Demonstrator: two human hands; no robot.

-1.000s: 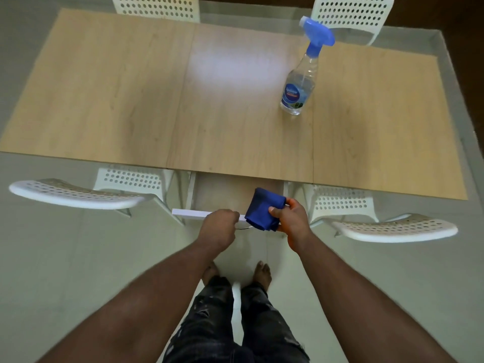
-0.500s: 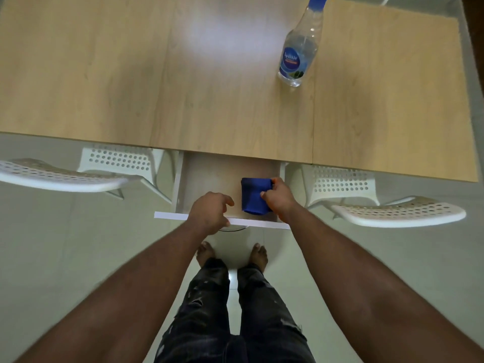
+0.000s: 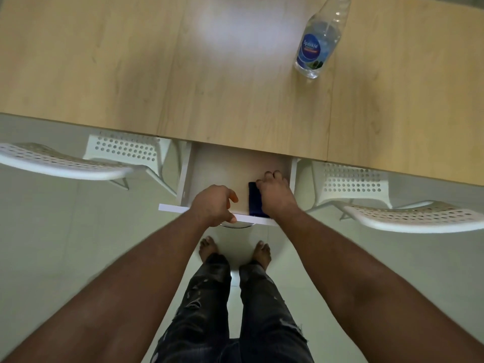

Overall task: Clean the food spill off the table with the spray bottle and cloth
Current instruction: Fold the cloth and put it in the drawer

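the wooden table (image 3: 131,61) fills the top half of the view, its near edge running across above an open white drawer (image 3: 222,174) that sticks out from under it towards the person. two white perforated chairs (image 3: 65,163) sit tucked in, one on each side of the drawer, with pale floor beneath. the person stands barefoot in dark, torn-looking trousers, both bare forearms stretched forward. the left hand (image 3: 213,204) is curled over the drawer's front lip, fingers bent around the white edge and thumb out to the side, gripping it. the right hand (image 3: 275,193) lies palm down inside the drawer at its right end, flat on top of the dark blue cloth (image 3: 255,200), fingers spread loosely forward; i cannot tell if they are pinching the cloth or only pressing on it. most of the cloth is hidden under that hand, just a narrow strip showing along the hand's left side, its long axis running from the drawer front towards the table. the spray bottle (image 3: 315,45) stands on the table well away from both hands, far right, clear with a blue label, leaning in the wide lens up and to the right; its spray head is cut off by the top of the view.
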